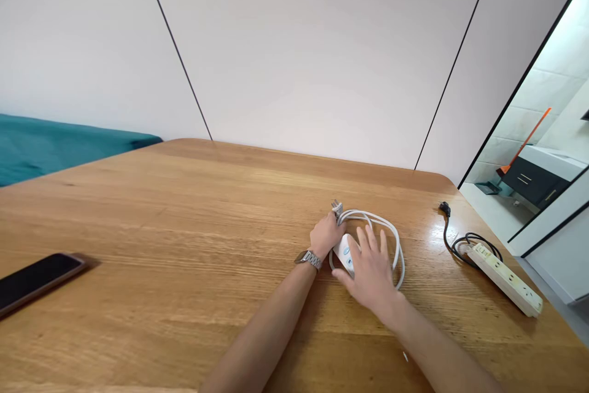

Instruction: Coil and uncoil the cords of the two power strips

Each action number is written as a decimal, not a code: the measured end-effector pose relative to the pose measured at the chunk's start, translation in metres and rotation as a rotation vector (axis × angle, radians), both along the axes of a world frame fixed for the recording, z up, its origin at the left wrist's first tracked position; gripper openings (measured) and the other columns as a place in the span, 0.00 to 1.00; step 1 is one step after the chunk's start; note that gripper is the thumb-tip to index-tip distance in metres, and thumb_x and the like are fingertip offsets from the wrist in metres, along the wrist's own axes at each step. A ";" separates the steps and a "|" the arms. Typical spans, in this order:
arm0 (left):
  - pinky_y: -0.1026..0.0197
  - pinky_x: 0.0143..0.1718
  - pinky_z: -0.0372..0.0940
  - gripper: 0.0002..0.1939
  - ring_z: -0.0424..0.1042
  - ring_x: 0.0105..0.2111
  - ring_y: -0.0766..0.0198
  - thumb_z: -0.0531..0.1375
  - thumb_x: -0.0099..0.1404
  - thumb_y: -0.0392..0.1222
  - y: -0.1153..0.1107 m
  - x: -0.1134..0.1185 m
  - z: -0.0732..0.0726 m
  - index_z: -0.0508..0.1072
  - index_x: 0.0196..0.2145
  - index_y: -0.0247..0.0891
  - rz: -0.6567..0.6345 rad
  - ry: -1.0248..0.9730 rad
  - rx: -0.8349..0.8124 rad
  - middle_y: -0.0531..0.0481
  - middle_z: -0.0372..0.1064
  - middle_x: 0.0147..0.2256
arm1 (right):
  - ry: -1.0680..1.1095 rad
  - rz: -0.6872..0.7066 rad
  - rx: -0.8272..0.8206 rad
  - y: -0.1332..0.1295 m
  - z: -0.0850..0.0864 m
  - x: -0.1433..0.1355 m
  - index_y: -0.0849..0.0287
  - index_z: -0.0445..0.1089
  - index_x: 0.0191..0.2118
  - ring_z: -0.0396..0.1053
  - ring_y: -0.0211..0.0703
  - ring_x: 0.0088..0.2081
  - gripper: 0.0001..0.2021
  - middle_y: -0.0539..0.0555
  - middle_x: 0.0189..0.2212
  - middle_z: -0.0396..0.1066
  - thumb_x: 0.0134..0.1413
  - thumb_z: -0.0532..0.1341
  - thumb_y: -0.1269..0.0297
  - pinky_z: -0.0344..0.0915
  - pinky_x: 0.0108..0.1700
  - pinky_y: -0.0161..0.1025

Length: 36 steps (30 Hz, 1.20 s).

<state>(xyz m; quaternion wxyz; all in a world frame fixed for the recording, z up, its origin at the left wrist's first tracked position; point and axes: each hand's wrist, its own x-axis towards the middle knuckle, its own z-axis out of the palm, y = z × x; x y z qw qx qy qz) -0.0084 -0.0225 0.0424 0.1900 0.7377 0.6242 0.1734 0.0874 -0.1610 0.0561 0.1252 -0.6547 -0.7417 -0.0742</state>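
A white power strip lies on the wooden table, partly covered by my hands. Its white cord loops around behind it and to its right. My left hand, with a metal watch at the wrist, is closed around the cord just below the plug. The plug's prongs point away from me. Over the right part of the strip rests my right hand, open with fingers spread. Its palm hides that end of the strip.
An older, yellowed power strip with a black cord and black plug lies at the table's right side. A dark phone sits at the left. White wall panels border the table's far edge.
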 end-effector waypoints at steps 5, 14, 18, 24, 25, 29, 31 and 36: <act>0.55 0.41 0.64 0.16 0.74 0.44 0.47 0.56 0.61 0.48 0.006 -0.003 -0.005 0.73 0.42 0.36 -0.023 -0.035 0.015 0.36 0.74 0.44 | -0.038 0.063 0.007 -0.007 -0.024 -0.006 0.57 0.60 0.62 0.54 0.60 0.62 0.28 0.64 0.66 0.51 0.60 0.57 0.52 0.54 0.60 0.58; 0.64 0.32 0.62 0.25 0.74 0.33 0.59 0.48 0.69 0.55 0.016 -0.008 -0.010 0.75 0.40 0.33 -0.050 -0.235 0.017 0.45 0.75 0.29 | -0.049 0.014 -0.051 0.022 -0.022 0.033 0.48 0.58 0.64 0.63 0.53 0.54 0.24 0.54 0.68 0.50 0.62 0.53 0.58 0.67 0.48 0.48; 0.65 0.30 0.61 0.21 0.74 0.31 0.61 0.50 0.69 0.52 0.016 -0.008 -0.011 0.74 0.42 0.33 -0.002 -0.290 -0.004 0.45 0.75 0.29 | -0.035 -0.009 -0.054 0.052 -0.021 0.075 0.49 0.58 0.64 0.62 0.53 0.55 0.24 0.52 0.68 0.49 0.64 0.50 0.56 0.63 0.52 0.49; 0.66 0.29 0.61 0.16 0.73 0.29 0.64 0.53 0.68 0.49 0.014 -0.008 -0.012 0.74 0.38 0.36 0.027 -0.322 -0.037 0.47 0.74 0.31 | -0.052 -0.370 0.040 0.103 -0.014 0.132 0.56 0.58 0.64 0.44 0.60 0.66 0.25 0.61 0.68 0.48 0.62 0.52 0.62 0.43 0.62 0.59; 0.66 0.29 0.61 0.15 0.73 0.29 0.64 0.54 0.67 0.49 0.014 -0.008 -0.011 0.74 0.37 0.36 0.030 -0.325 -0.040 0.47 0.74 0.31 | -0.034 -0.463 0.056 0.107 -0.014 0.137 0.59 0.56 0.65 0.43 0.62 0.66 0.27 0.64 0.68 0.47 0.61 0.51 0.63 0.42 0.62 0.60; 0.66 0.29 0.61 0.14 0.72 0.28 0.64 0.55 0.66 0.48 0.013 -0.009 -0.011 0.74 0.36 0.36 0.042 -0.331 -0.050 0.47 0.74 0.31 | -0.002 -0.562 0.048 0.097 -0.017 0.148 0.64 0.53 0.66 0.46 0.61 0.66 0.30 0.66 0.67 0.49 0.61 0.51 0.59 0.45 0.61 0.56; 0.66 0.29 0.61 0.13 0.72 0.29 0.64 0.55 0.66 0.48 0.013 -0.008 -0.011 0.74 0.36 0.36 0.044 -0.333 -0.057 0.47 0.74 0.32 | -0.036 -0.559 0.051 0.079 -0.017 0.157 0.63 0.55 0.65 0.48 0.60 0.65 0.30 0.64 0.65 0.52 0.60 0.52 0.56 0.47 0.61 0.54; 0.66 0.29 0.61 0.13 0.72 0.30 0.64 0.56 0.66 0.48 0.014 -0.007 -0.011 0.74 0.36 0.36 0.048 -0.329 -0.070 0.46 0.75 0.34 | -0.112 -0.645 -0.059 0.014 -0.010 0.207 0.60 0.62 0.60 0.53 0.62 0.62 0.29 0.63 0.62 0.59 0.57 0.52 0.50 0.51 0.59 0.59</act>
